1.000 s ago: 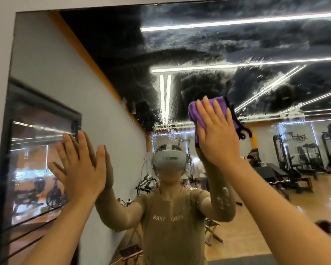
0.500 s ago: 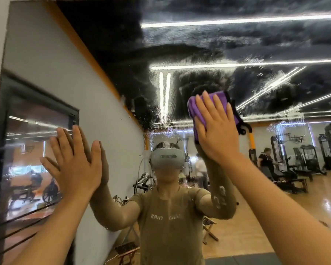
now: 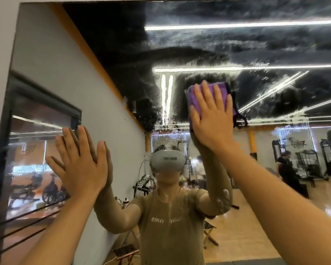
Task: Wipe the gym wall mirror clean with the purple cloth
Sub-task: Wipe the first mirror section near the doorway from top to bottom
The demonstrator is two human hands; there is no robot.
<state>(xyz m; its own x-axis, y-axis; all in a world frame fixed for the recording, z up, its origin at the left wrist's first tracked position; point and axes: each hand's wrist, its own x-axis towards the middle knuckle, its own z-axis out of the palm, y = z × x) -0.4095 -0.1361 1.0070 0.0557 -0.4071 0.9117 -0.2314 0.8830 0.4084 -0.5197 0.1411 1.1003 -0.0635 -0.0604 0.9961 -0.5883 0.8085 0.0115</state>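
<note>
Your right hand (image 3: 211, 121), fingers straight, presses the purple cloth (image 3: 221, 96) flat on the mirror (image 3: 199, 44); left hand (image 3: 80, 165) braces open-palmed. Keep even pressure, overlapping strokes across the streaks (image 3: 275, 92).

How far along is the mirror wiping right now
Partly done. The mirror shows smeary wet streaks across its upper part, so that area has been gone over. In hand: the right hand presses the purple cloth flat on the glass; the left hand braces. Droplets around the cloth remain.
</note>
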